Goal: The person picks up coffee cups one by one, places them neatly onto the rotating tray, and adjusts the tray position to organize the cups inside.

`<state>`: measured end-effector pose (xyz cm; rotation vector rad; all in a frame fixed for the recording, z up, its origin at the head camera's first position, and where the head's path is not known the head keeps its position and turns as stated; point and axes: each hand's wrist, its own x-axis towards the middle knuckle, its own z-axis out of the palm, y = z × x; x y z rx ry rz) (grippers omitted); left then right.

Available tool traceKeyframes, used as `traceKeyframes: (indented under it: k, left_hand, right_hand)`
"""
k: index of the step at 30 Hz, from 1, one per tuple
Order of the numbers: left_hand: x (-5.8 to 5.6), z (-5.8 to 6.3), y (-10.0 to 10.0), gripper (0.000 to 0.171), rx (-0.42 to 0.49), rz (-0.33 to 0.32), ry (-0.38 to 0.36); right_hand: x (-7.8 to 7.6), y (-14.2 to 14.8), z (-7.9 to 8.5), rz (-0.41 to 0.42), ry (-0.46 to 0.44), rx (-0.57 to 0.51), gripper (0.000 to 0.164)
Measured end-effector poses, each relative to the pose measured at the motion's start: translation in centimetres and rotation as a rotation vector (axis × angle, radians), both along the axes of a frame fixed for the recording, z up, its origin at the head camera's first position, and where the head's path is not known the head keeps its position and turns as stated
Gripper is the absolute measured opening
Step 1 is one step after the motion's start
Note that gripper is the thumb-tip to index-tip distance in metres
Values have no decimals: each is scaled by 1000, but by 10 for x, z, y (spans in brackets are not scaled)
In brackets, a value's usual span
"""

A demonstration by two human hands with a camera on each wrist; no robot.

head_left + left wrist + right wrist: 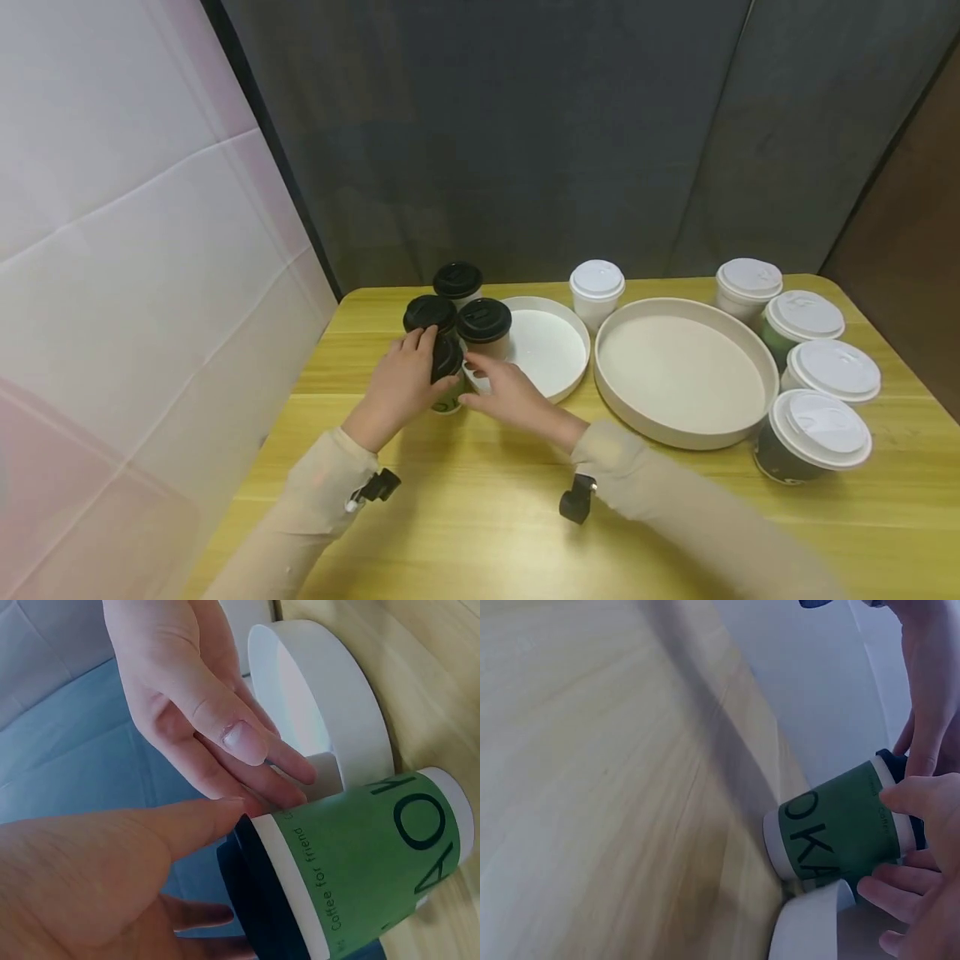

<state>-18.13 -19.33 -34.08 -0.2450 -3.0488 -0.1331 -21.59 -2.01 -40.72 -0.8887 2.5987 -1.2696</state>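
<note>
A green paper coffee cup (375, 847) with a black lid (447, 357) stands on the table beside a white round tray (551, 346). My left hand (405, 371) holds it at the lid, thumb on the near side and fingers on the far side. My right hand (513, 396) is at the cup's right side, its thumb and fingers spread and fairly straight. In the right wrist view, the right fingers (892, 892) lie close to the green sleeve; whether they touch is unclear. More black-lidded cups stand behind: one left (430, 313), one farther back (457, 281), and a brown one (486, 325).
A larger beige round tray (686, 371) lies right of the white one. A white-lidded cup (597, 292) stands behind, between the trays. Several white-lidded cups line the right side, the nearest a dark cup (810, 437). A pale wall panel (150, 292) borders the left.
</note>
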Motion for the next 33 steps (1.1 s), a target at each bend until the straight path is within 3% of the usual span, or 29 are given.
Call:
traceKeyframes:
  k: [12,24,33]
  left_hand:
    - [-3,-2,-2,86,39,0,-8]
    - [6,12,5,87,18,-14,27]
    - [8,19,10,88,16,-43,56]
  right_hand:
    - [2,-2,-4,-10,6,-26,62]
    - [11,6,5,-43,13,-64,63]
    - [16,10,5,-37,22,-150,67]
